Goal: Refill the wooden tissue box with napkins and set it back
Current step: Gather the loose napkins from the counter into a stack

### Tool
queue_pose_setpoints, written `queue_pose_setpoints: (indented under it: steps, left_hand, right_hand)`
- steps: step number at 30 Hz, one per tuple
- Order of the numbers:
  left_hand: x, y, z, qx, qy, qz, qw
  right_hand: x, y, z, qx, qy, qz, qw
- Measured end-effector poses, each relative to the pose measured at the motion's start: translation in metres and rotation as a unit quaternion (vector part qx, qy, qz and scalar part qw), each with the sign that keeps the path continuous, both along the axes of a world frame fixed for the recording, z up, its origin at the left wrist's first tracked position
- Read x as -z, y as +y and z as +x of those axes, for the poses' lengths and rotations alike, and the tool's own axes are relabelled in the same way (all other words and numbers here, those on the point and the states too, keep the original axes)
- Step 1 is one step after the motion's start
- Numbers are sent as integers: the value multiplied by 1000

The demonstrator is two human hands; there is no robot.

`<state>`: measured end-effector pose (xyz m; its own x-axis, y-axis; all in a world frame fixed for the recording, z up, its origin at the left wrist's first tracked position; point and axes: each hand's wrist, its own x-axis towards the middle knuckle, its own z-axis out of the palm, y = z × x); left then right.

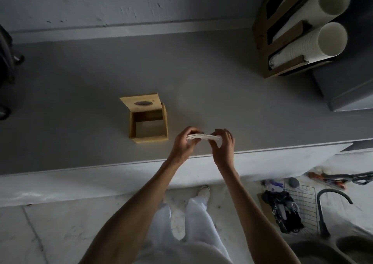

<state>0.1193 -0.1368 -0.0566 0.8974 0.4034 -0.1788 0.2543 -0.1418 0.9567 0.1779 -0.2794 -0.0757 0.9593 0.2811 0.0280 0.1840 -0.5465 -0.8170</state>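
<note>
The wooden tissue box (149,140) stands on the grey counter (80,112), its lid (139,104) with an oval slot swung open toward the back. Inside, the box looks empty down to its pale bottom. Just right of the box, above the counter's near part, I hold a thin white stack of napkins (203,137) edge-on between both hands. My left hand (184,144) grips its left end and my right hand (223,145) grips its right end. The stack is apart from the box.
A wooden cup dispenser (282,41) with two stacks of white cups stands at the back right of the counter. A dark machine (5,61) is at the far left. Below right, on the floor, sit a wire basket (302,205), clutter and a black hose.
</note>
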Motion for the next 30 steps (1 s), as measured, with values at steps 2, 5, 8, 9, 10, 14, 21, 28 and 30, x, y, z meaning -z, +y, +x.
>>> queue_pose_setpoints:
  steps: [2, 5, 8, 9, 10, 14, 21, 28, 30]
  left_hand:
    - [12, -3, -4, 11, 18, 10, 1000]
    - [22, -7, -9, 21, 15, 70, 997]
    - [20, -9, -6, 24, 9, 137, 990]
    - [20, -9, -5, 23, 8, 162, 986]
    - [20, -9, -4, 24, 7, 193, 981]
    - [24, -9, -5, 48, 11, 335, 941]
    - [24, -12, -19, 76, 75, 408, 907]
    - [22, -11, -19, 23, 69, 338, 938]
    - [20, -8, -20, -27, 60, 299, 952]
  right_hand:
    - [13, -6, 0, -20, -6, -40, 999]
    - [20, -10, -3, -41, 7, -74, 996]
    - [10, -8, -8, -35, -8, -39, 999]
    - [5, -6, -9, -36, -16, -32, 999]
    - [1, -3, -10, -43, -29, -38, 998]
    - [3, 7, -16, -92, -37, -142, 985]
    - [2, 9, -27, -102, -16, -170, 980]
    - [6, 2, -15, -87, -35, -98, 991]
    - [6, -1, -11, -56, -21, -56, 997]
